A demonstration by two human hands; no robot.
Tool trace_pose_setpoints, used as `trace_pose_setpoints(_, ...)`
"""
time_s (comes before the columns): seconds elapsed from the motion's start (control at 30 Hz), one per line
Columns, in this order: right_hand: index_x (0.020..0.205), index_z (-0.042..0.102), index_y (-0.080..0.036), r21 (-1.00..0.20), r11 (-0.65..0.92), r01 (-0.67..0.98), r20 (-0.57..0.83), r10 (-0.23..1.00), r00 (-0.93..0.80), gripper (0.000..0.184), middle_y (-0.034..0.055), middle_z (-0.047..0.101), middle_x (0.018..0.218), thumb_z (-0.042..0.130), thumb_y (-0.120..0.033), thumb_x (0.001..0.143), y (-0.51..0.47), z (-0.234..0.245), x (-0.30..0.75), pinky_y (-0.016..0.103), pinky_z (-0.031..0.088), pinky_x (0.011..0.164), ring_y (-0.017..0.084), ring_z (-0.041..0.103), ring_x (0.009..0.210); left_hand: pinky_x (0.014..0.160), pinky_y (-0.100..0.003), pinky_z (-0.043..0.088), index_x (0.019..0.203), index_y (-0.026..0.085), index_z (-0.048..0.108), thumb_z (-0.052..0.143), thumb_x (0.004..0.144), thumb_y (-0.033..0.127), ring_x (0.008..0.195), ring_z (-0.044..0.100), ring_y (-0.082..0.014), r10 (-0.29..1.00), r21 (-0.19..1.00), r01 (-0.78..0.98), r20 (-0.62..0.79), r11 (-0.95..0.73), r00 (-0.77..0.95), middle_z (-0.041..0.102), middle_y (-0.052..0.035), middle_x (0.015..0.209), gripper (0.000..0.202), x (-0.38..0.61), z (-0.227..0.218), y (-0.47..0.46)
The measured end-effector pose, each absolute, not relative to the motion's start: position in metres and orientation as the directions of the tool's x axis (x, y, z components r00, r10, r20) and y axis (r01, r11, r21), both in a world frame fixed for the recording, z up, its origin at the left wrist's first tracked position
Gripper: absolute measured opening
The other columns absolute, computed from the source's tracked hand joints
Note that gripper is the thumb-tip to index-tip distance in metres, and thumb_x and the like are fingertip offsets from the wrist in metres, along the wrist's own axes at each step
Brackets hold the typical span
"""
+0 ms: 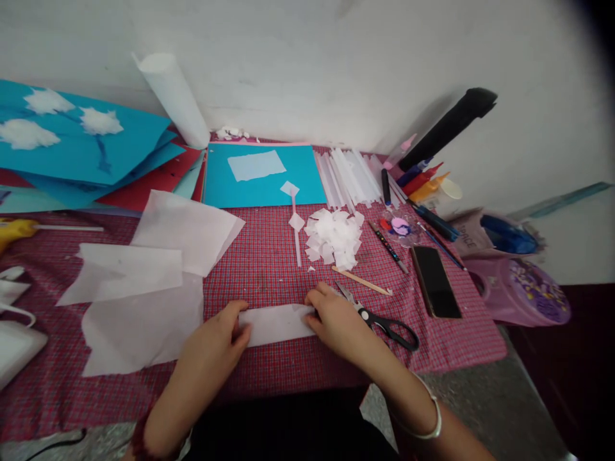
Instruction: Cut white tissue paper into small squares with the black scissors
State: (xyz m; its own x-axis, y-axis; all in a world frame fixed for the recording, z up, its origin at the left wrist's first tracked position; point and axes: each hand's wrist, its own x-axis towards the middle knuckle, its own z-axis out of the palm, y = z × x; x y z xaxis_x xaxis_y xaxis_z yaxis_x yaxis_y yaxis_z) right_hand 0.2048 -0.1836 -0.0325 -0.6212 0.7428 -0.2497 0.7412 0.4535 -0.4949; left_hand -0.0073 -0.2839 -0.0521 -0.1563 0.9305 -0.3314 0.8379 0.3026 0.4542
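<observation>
A folded strip of thin white paper point(277, 324) lies flat near the front edge of the checked cloth. My left hand point(218, 333) grips its left end between thumb and fingers. At the other end, my right hand point(334, 317) pinches the strip, its fingertips curled over the paper. Black-handled scissors point(384, 323) rest just right of my right hand, blades partly beside the wrist. Beyond the hands sits a pile of small cut white paper pieces point(335, 237). A pale pink straw point(297, 250) with two white paper squares on it lies left of that pile.
Loose white paper sheets point(144, 320) spread at left. A blue sheet point(216, 173), plastic straws point(353, 176) and a paper roll point(175, 96) stand along the wall. A wooden stick point(362, 280), a pen point(389, 248) and a phone point(436, 282) lie at right; a yellow glue gun point(16, 232) at far left.
</observation>
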Motion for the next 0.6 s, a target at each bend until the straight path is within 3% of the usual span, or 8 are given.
trace_pose_setpoints(0.1, 0.076, 0.056, -0.019, -0.528, 0.475, 0.704, -0.236, 0.714, -0.659, 0.013, -0.0001, 0.055, 0.082, 0.057, -0.007, 0.080, -0.186, -0.030, 0.205, 0.027, 0.037, 0.066, 0.015, 0.054, 0.072, 0.068, -0.035, 0.050, 0.114, 0.016, 0.053, 0.045, 0.086, 0.024, 0.079, 0.066, -0.0231, 0.951, 0.462, 0.846, -0.267, 0.267, -0.154, 0.066, -0.0077, 0.094, 0.030, -0.006, -0.053, -0.287)
trace_pose_setpoints(0.2, 0.079, 0.053, -0.019, -0.566, 0.488, 0.664, -0.216, 0.690, -0.691, 0.013, -0.0028, 0.055, 0.075, 0.056, -0.007, 0.081, -0.189, -0.021, 0.207, 0.023, 0.036, 0.062, 0.013, 0.054, 0.068, 0.084, -0.042, 0.050, 0.122, 0.015, 0.049, 0.049, 0.085, 0.022, 0.103, 0.060, -0.0278, 0.982, 0.455, 0.871, -0.106, 0.185, -0.154, 0.056, -0.0136, 0.119, 0.038, -0.008, -0.044, -0.288)
trace_pose_setpoints(0.33, 0.082, 0.053, -0.020, -0.600, 0.542, 0.588, -0.165, 0.636, -0.754, 0.014, -0.0040, 0.058, 0.074, 0.053, -0.006, 0.084, -0.189, 0.003, 0.214, 0.021, 0.035, 0.061, 0.011, 0.055, 0.067, 0.103, -0.045, 0.037, 0.135, 0.021, 0.042, 0.061, 0.080, 0.026, 0.125, 0.045, -0.0282, 0.998, 0.496, 0.866, 0.022, -0.068, 0.065, 0.048, -0.0113, 0.136, 0.058, -0.016, -0.014, -0.275)
trace_pose_setpoints(0.47, 0.083, 0.054, -0.020, -0.573, 0.629, 0.526, -0.134, 0.561, -0.817, 0.016, -0.0022, 0.060, 0.077, 0.049, -0.004, 0.083, -0.189, 0.026, 0.218, 0.023, 0.035, 0.062, 0.013, 0.055, 0.068, 0.102, -0.043, 0.035, 0.131, 0.023, 0.048, 0.070, 0.072, 0.029, 0.122, 0.046, -0.0276, 0.933, 0.535, 0.791, -0.014, -0.297, 0.360, 0.052, -0.0086, 0.133, 0.063, -0.008, 0.022, -0.249)
trace_pose_setpoints(0.6, 0.081, 0.055, -0.019, -0.512, 0.674, 0.531, -0.137, 0.547, -0.826, 0.015, -0.0014, 0.060, 0.075, 0.049, -0.006, 0.084, -0.189, 0.039, 0.220, 0.025, 0.036, 0.061, 0.014, 0.056, 0.068, 0.090, -0.042, 0.039, 0.093, 0.020, 0.067, 0.065, 0.072, 0.022, 0.102, 0.056, -0.0282, 0.833, 0.504, 0.747, -0.095, -0.432, 0.546, 0.065, -0.0086, 0.105, 0.021, 0.016, 0.032, -0.229)
